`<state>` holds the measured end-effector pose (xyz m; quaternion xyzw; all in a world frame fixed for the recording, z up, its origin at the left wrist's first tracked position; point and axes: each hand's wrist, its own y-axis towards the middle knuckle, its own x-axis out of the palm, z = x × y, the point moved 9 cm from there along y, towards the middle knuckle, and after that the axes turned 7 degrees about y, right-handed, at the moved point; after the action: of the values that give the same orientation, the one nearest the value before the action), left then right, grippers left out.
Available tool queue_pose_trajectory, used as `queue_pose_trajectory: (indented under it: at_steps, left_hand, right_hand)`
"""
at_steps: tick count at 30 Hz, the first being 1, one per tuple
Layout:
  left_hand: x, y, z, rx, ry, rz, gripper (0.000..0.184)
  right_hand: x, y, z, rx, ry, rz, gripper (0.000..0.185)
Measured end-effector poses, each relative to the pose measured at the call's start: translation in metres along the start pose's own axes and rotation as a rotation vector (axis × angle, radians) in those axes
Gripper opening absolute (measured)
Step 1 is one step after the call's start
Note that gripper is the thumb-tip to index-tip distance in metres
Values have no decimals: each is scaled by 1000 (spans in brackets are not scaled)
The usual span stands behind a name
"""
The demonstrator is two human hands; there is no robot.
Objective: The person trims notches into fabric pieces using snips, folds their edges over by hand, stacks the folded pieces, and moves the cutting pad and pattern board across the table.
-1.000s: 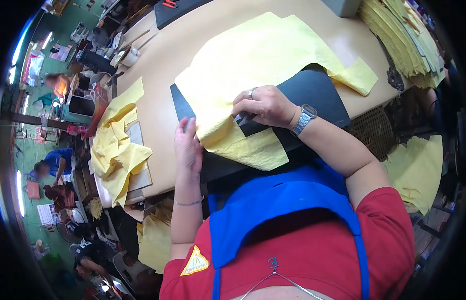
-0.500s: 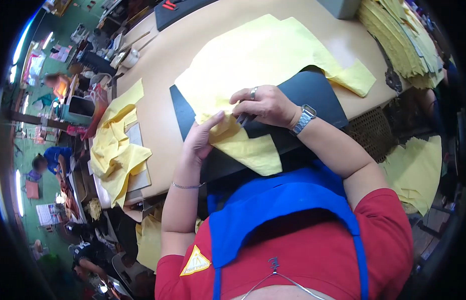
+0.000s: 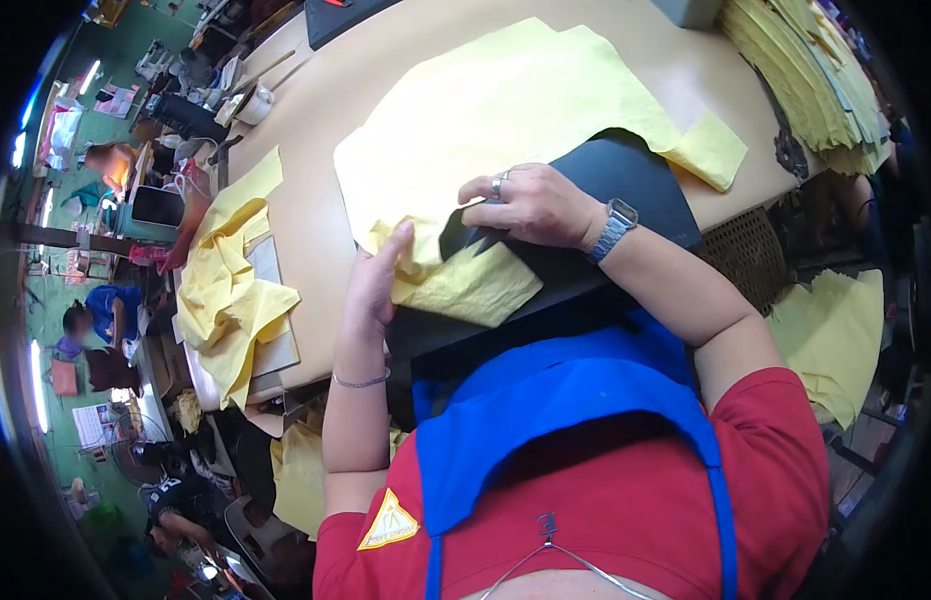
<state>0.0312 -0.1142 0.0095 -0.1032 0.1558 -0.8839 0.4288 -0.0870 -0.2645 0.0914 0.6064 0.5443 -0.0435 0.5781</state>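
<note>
A large yellow sheet of leather-like material (image 3: pixel 495 110) lies across the table and over a dark board (image 3: pixel 625 190). My left hand (image 3: pixel 377 275) pinches its near edge between thumb and fingers, and a flap folds down toward me. My right hand (image 3: pixel 540 208), wearing a ring and a watch, is closed around what look like small snips (image 3: pixel 475 246). Only their pointed grey blades show, lying by the gap between sheet and flap; the rest is inside the hand.
Crumpled yellow pieces (image 3: pixel 230 290) lie on the table's left end. A tall stack of yellow sheets (image 3: pixel 800 85) stands at the far right. Another yellow piece (image 3: pixel 830 340) hangs beside a woven basket (image 3: pixel 740 260). Several people work at the left.
My left hand has shifted left and slightly down with the flap. The gap between sheet and flap is wider, showing more dark board. My right hand stays close to the same spot.
</note>
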Motion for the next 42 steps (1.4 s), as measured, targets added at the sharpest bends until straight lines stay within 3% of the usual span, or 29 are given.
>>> queue_pose_trajectory:
  at_steps: [4, 11, 17, 20, 26, 35, 42]
  left_hand:
    - [4, -15, 14, 88, 103, 86, 41]
    - [10, -20, 22, 186, 138, 80, 39]
    - [4, -12, 2, 47, 90, 46, 41]
    - [-11, -6, -7, 10, 79, 145, 45]
    - [12, -12, 7, 57, 176, 15, 50]
    - [2, -14, 10, 192, 156, 164, 43]
    - [4, -18, 11, 143, 179, 161, 38]
  right_hand:
    - [12, 5, -1, 41, -21, -19, 27]
    - [26, 4, -18, -111, -181, -62, 15]
    - [29, 1, -28, -206, -192, -68, 1]
    - [36, 0, -27, -207, -166, -106, 6]
    - [46, -1, -29, -229, -184, -175, 10]
    - [58, 3, -47, -293, -302, -328, 15]
    - [64, 5, -59, -444, -364, -509, 18]
